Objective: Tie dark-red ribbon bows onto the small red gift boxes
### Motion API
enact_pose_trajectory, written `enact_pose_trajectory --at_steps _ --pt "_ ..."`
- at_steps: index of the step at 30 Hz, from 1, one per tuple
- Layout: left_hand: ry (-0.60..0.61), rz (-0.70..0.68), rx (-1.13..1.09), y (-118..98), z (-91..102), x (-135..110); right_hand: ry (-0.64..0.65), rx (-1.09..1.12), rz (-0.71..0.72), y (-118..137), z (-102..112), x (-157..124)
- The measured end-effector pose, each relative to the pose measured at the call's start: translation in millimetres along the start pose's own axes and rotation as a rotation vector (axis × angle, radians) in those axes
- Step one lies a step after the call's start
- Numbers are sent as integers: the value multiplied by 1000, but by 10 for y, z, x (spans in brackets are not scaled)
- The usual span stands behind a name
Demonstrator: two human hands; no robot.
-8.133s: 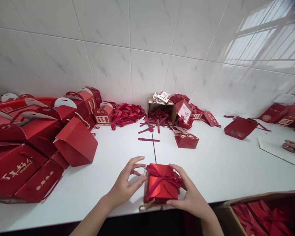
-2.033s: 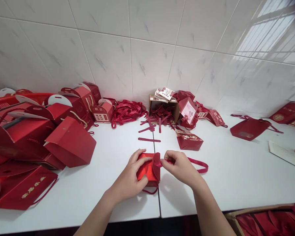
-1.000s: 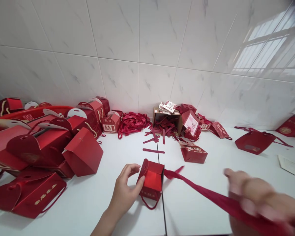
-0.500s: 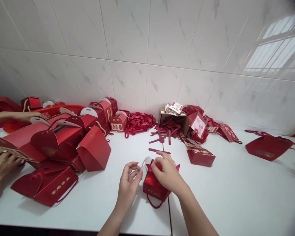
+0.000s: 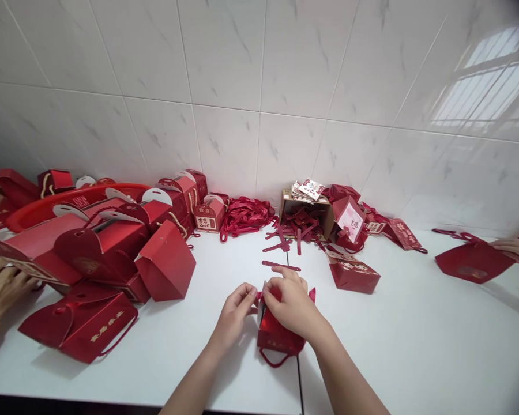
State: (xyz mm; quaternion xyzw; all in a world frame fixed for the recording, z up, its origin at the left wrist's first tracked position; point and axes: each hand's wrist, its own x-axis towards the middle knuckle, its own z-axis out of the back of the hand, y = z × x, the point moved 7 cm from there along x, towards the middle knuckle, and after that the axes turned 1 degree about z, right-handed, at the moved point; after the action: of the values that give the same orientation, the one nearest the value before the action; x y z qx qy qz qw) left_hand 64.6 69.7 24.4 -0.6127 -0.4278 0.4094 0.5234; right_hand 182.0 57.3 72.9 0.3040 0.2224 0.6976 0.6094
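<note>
A small red gift box (image 5: 280, 341) with a red cord handle (image 5: 273, 363) stands at the front of the white table. Red ribbon (image 5: 258, 296) sticks out to the left of its upright flap (image 5: 262, 311), and my left hand (image 5: 234, 316) pinches that end between thumb and fingertips. My right hand (image 5: 294, 301) is closed over the top of the box, fingers bent at its upper edge; what exactly they pinch there is hidden. Another bit of red ribbon (image 5: 312, 294) shows beyond my right hand.
Several red gift boxes (image 5: 101, 253) and a red plastic basket (image 5: 38, 213) crowd the left. A ribbon heap (image 5: 247, 216), a carton (image 5: 328, 222) of red strips and more boxes (image 5: 354, 276) lie ahead. Other people's hands show at left (image 5: 2, 291) and right (image 5: 516, 249), the latter touching a red bag-like box (image 5: 473, 262).
My left hand has gone from loose beside the flap to pinching the ribbon. The box has shifted slightly right. At left, a person's arm has drawn back; at right, another hand has appeared.
</note>
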Motion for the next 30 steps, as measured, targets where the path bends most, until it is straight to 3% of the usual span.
enact_pose_trajectory --at_steps 3,6,8,11,12,14,17,19,23,26,28,30 --pt "-6 -76 206 -46 153 84 -191 89 4 -65 255 -116" --pt "-184 -71 610 15 621 117 -388 241 -3 -288 568 -404" --pt "-332 10 902 68 990 83 -374 317 -67 -520 626 -616" --pt "-438 157 1067 118 1319 -43 -173 371 -232 -863 434 -863" --pt "-418 161 1046 115 1313 -85 -98 382 -276 -940 330 -919" --pt "-267 127 932 109 1120 -149 5 398 -333 -1028 136 -981" --pt "66 121 766 131 625 -235 19 401 -387 -1068 -37 -978" --pt "152 131 730 129 406 -250 -12 416 -411 -1082 -104 -945" --pt "77 167 575 160 304 -86 -152 594 -416 -1130 -225 -842" --pt "24 216 255 242 273 79 -274 821 -444 -1178 -267 -776" --pt "35 270 -31 300 201 132 -320 830 -460 -1204 -130 -772" --pt "41 317 -295 319 131 126 -365 650 -465 -1250 220 -825"
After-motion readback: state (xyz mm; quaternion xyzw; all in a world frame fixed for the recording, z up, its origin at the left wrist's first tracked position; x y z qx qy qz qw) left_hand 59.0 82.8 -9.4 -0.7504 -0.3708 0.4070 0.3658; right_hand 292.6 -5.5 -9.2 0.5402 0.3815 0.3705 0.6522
